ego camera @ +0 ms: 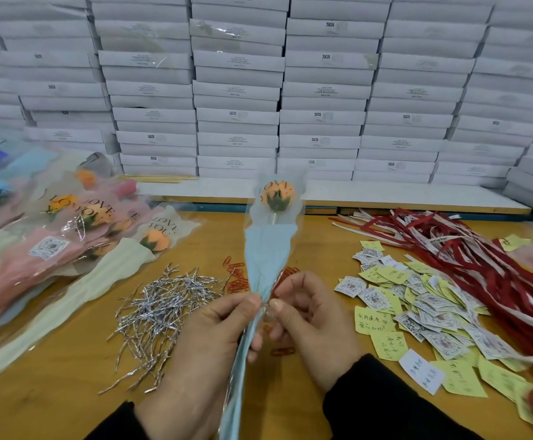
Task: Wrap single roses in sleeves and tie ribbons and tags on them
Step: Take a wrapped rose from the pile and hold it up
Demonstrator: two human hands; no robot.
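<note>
A person's two hands hold a single orange rose (277, 193) upright over a wooden bench (68, 404), the bloom inside a clear sleeve (271, 246) printed "LOVE YOU" with a pale blue paper liner. The left hand (201, 347) has its grip closed around the gathered neck of the sleeve, thumb pressed against the front. The right hand (306, 325) pinches narrowly at the same point, thumb and forefinger closed on what looks like a small silver twist tie (266, 304), though the detail is too fine to be sure. Black sleeves cover both wrists. On the bench to the left lies a loose heap of silver twist ties (160, 300), and beyond it a stack of wrapped roses (78, 230). Red paper clips (238, 276) sit just behind the hands. To the right are scattered yellow and white tags (417, 300) and a pile of red ribbons (468, 252). White boxes (290, 90) are stacked high behind the bench.
</note>
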